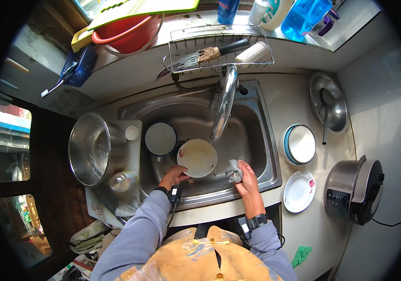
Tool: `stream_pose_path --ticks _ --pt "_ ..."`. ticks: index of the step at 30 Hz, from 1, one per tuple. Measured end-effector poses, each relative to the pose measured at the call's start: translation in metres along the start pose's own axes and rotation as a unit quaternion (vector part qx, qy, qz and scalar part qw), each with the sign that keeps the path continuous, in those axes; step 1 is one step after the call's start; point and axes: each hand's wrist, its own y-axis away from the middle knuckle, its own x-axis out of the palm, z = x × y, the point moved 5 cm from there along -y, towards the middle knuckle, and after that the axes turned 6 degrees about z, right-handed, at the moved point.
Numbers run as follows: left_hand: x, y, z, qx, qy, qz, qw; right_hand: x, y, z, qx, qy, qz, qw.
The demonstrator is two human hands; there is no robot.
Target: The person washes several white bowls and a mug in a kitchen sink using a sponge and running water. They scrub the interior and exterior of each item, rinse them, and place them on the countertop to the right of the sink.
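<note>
My left hand [175, 176] grips the near-left rim of a cream bowl [197, 158] with a red floral mark, held over the steel sink [246, 133]. Bunched in my right hand [247, 179] is a grey cloth [235, 171], apart from the bowl on its right. A white enamel mug [160, 138] with a dark rim stands in the sink's left part, close to the bowl. Above the basin reaches the chrome faucet [224, 105]; whether water runs from it I cannot tell.
Left of the sink are a large steel pot [90, 151] and a glass jar [124, 181]. To the right stand stacked bowls [300, 144], an oval plate [299, 192], a steel lid [328, 102] and an electric cooker [353, 189]. A wire rack [218, 52] holds utensils behind the faucet.
</note>
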Motion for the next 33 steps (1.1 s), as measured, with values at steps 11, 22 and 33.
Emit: stream_pose_path --ticks 11,22,33 --pt "0.042 0.040 -0.034 0.068 0.049 0.013 0.996 0.037 -0.020 0.004 -0.073 0.207 0.020 0.975" --pt "0.085 0.103 -0.046 0.152 0.059 0.039 0.986 0.009 -0.047 -0.007 -0.247 0.656 -0.110 0.705" --pt "0.134 0.123 -0.044 0.191 0.091 -0.019 0.977 0.016 -0.052 -0.092 0.031 0.122 -0.117 0.985"
